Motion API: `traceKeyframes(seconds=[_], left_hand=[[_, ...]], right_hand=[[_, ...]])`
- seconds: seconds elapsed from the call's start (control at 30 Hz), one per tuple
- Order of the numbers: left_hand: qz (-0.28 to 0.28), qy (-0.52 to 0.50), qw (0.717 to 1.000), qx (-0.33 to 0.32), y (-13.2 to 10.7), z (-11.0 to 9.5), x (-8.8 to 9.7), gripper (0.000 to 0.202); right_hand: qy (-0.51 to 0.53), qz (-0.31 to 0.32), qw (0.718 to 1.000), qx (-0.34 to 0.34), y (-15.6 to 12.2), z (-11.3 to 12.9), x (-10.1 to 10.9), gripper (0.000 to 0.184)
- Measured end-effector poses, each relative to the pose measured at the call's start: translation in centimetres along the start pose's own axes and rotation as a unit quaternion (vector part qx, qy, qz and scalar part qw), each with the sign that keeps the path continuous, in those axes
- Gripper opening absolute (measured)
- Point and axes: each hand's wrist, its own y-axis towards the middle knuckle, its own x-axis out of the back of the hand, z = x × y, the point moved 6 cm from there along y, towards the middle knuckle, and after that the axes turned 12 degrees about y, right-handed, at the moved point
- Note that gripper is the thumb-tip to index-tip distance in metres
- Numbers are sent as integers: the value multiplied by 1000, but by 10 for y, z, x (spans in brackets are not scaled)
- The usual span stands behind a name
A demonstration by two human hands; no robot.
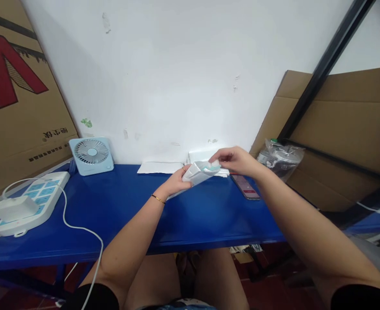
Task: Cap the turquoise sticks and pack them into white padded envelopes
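My left hand [177, 181] grips the lower end of a white plastic packet [199, 172] with a teal patch inside, held just above the blue table [119, 215]. My right hand [233, 159] pinches the packet's upper end with fingertips closed. Both hands hover near the back of the table, over a small stack of white packets [206, 155] against the wall. A gold bracelet circles my left wrist.
A flat white sheet [160, 167] lies by the wall. A phone [245, 187] rests right of my hands, a clear plastic bag [280, 157] beyond it. A small blue fan [91, 155] and a white power strip [31, 202] with a cable sit left. Cardboard boxes flank both sides.
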Motion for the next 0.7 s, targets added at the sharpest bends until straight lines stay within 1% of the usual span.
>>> traceKeyframes(seconds=[0.07, 0.13, 0.17, 0.27, 0.33, 0.37, 0.43, 0.47, 0.5, 0.57, 0.6, 0.63, 0.7], left_hand=[[13, 49, 999, -20, 7, -8, 7, 63], [31, 82, 995, -37, 10, -15, 10, 64], [43, 91, 994, -42, 9, -17, 9, 64], [64, 108, 991, -51, -2, -21, 3, 65], [57, 126, 988, -67, -17, -28, -3, 69], [44, 139, 986, -78, -27, -32, -6, 72], [-5, 162, 983, -88, -49, -42, -11, 78], [-37, 175, 979, -95, -60, -49, -13, 75], [-70, 190, 973, -108, -70, -56, -15, 64], [-114, 226, 961, -113, -82, -69, -16, 26], [-134, 243, 955, -106, -83, -75, -14, 12], [-158, 252, 951, -91, -80, -79, -9, 8], [-205, 266, 941, -37, -65, -84, 8, 14]], right_hand=[[-61, -41, 995, 65, -4, 15, 2, 19], [-121, -56, 982, 131, -12, 30, -1, 16], [-143, -57, 976, 151, -16, 34, -5, 15], [-175, -56, 969, 166, -30, 36, -17, 17], [-182, -46, 968, 164, -40, 33, -28, 18], [-185, -47, 968, 163, -45, 31, -32, 17], [-189, -50, 967, 160, -56, 28, -42, 16], [-188, -51, 968, 158, -61, 27, -46, 15], [-184, -51, 969, 156, -66, 27, -49, 14], [-163, -47, 974, 150, -71, 27, -52, 13], [-149, -48, 977, 144, -71, 28, -51, 13], [-136, -55, 980, 135, -68, 28, -49, 14], [-121, -95, 982, 112, -58, 27, -37, 15]])
